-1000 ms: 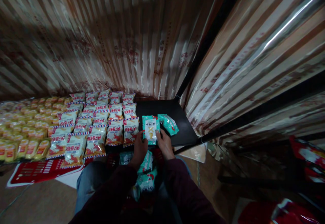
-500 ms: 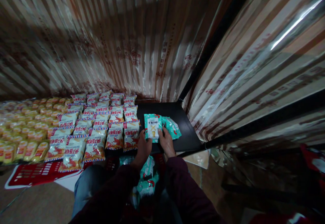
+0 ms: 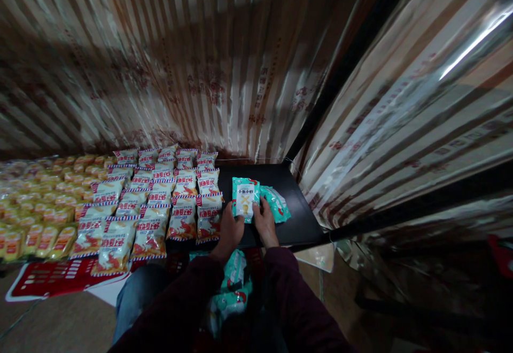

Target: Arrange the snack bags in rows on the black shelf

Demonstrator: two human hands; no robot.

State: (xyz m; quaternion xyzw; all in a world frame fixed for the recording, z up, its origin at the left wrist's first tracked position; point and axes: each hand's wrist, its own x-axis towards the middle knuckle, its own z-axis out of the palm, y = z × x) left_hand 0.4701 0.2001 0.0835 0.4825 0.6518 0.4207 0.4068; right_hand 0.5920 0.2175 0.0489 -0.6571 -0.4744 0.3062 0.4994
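Observation:
Between my two hands, over the dark shelf [image 3: 300, 203], is a teal snack bag [image 3: 246, 195] with a white label facing up. My left hand [image 3: 231, 230] grips its lower left side, and my right hand [image 3: 264, 225] is closed on its right side. Another teal bag [image 3: 276, 203] lies on the shelf just to the right, partly behind the held one. Below my forearms, more teal bags [image 3: 233, 294] sit low down near my legs, partly covered by my sleeves.
Rows of white and orange snack bags [image 3: 150, 230] with striped edges stand left of my hands. Farther left are several yellow packaged cakes [image 3: 60, 198]. A red basket [image 3: 52, 277] shows below. Dark frame bars [image 3: 308, 123] and a striped curtain [image 3: 240, 64] enclose the shelf.
The view has shifted slightly, so the shelf and goods sit a little differently in the picture. Both hands still hold the teal bag, in about the same place above the shelf.

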